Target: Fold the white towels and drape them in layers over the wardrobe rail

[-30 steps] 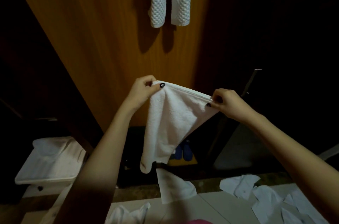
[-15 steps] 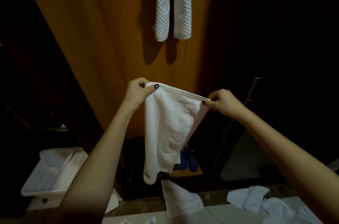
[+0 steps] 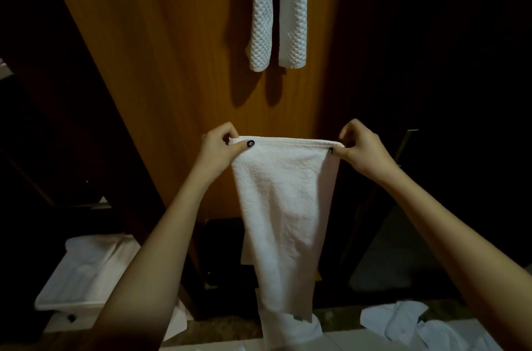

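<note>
A white towel point(image 3: 285, 206) hangs in the middle of the frame, its top hem pulled taut and level between two raised hands. The left hand point(image 3: 218, 149) has its grip pinching the top left corner: the thumb, with a dark-painted nail, presses on the front of the cloth and the curled fingers sit behind it. The right hand point(image 3: 363, 147) pinches the top right corner the same way, with a dark thumbnail just showing at the hem. Both bare forearms run up from the lower corners of the frame.

The towel drops straight down and narrows a little toward its lower end. Partway down its left side a second layer peeks out behind the front one, so the cloth looks doubled. Its ragged bottom edge overlaps, in the picture, another white towel point(image 3: 290, 332) lying at the bottom centre; I cannot tell whether the two touch.

Behind the held towel stands a warm brown wooden wardrobe panel point(image 3: 172, 62). At the top centre two strips of white waffle-weave cloth point(image 3: 262, 19) hang side by side in front of the panel and cast shadows on it.

At the lower right several crumpled white towels point(image 3: 403, 322) lie on a pale worktop point(image 3: 359, 340). At the lower left sits a white box point(image 3: 83, 273) with white fabric in it. The far left and right of the frame are too dark to make out
</note>
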{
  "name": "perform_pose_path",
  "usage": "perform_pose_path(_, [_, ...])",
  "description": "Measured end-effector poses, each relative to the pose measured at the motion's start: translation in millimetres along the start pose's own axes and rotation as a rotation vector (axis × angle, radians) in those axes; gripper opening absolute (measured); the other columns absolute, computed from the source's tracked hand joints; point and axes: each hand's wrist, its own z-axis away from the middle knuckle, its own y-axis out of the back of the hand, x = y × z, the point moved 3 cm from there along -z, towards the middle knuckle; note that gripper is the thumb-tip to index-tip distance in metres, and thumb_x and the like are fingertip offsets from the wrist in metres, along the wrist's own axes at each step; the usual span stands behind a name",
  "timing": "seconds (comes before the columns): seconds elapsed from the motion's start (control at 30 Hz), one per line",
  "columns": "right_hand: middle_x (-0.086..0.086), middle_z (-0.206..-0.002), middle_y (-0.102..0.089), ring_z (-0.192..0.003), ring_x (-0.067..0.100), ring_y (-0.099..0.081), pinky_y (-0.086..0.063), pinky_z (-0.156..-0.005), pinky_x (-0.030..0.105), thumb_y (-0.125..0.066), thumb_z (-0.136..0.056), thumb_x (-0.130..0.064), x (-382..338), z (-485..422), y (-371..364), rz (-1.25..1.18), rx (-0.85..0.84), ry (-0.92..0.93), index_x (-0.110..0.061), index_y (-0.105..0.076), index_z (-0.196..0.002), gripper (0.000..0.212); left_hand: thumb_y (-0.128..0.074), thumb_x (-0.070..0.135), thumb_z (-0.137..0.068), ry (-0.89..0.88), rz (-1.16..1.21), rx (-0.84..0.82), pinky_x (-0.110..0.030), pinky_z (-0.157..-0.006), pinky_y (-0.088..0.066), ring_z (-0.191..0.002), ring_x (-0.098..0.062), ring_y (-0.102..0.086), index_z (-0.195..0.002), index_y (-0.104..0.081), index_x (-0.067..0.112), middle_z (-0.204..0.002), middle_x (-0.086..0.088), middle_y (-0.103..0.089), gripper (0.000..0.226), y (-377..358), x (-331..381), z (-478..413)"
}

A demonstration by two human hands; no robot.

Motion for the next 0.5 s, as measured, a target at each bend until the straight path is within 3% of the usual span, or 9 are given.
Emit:
perform_pose_path(0.1, [-0.005,-0.090,-0.061,-0.083,0.009,-0.057,-0.041,-0.068,0.023,-0.063,-0.093,-0.016,3.1,-3.3,4.6,0.066,-0.068,0.018,-0.015,-0.064,-0.096,0.004,-0.076,0.014,-0.081,-0.046,0.047,-0.100,-0.023,-0.060,-0.032,-0.066,-0.008,-0.040,-0.071,-0.050,0.016,-0.070,0.004,-0.047,0.028,0.5,4.7,-0.9])
perform_pose_path(0.2, [-0.011,-0.084,-0.060,-0.079,0.001,-0.055,-0.039,-0.066,0.018,-0.059,-0.095,-0.018,7.7,-1.9,5.7,0.057,-0.145,0.030,-0.016,-0.062,-0.086,0.010,-0.074,0.014,-0.083,-0.022,0.042,-0.226,-0.019,-0.061,-0.038,-0.067,-0.006,-0.048,-0.086,-0.056,0.023,-0.076,0.005,-0.053,0.020,0.2,10.1,-3.8])
perform_pose_path(0.27, [-0.010,-0.081,-0.059,-0.075,0.001,-0.053,-0.039,-0.063,0.017,-0.058,-0.096,-0.018,10.1,0.0,4.8,0.037,-0.151,0.043,-0.011,-0.059,-0.087,0.011,-0.072,0.019,-0.085,0.015,-0.081,-0.277,-0.019,-0.063,-0.040,-0.071,-0.006,-0.052,-0.093,-0.060,0.026,-0.081,0.007,-0.057,0.017,0.0,13.1,-6.8])
perform_pose_path(0.33, [-0.008,-0.078,-0.058,-0.069,0.002,-0.052,-0.037,-0.057,0.013,-0.057,-0.096,-0.019,11.8,0.6,3.2,0.052,-0.141,0.052,-0.008,-0.058,-0.088,0.014,-0.071,0.021,-0.085,0.020,-0.194,-0.299,-0.021,-0.066,-0.040,-0.077,-0.005,-0.056,-0.083,-0.065,0.025,-0.083,0.010,-0.061,0.008,1.2,14.9,-8.7])
perform_pose_path(0.5, [0.000,-0.076,-0.060,-0.067,0.019,-0.056,-0.039,-0.058,0.028,-0.058,-0.095,-0.023,12.7,0.0,-7.5,0.066,-0.099,0.006,-0.010,-0.058,-0.087,0.016,-0.072,0.017,-0.085,0.077,-0.109,-0.089,-0.023,-0.050,-0.033,-0.054,-0.009,-0.044,-0.065,-0.054,0.015,-0.059,0.002,-0.049,0.027,-7.3,9.0,-5.7])
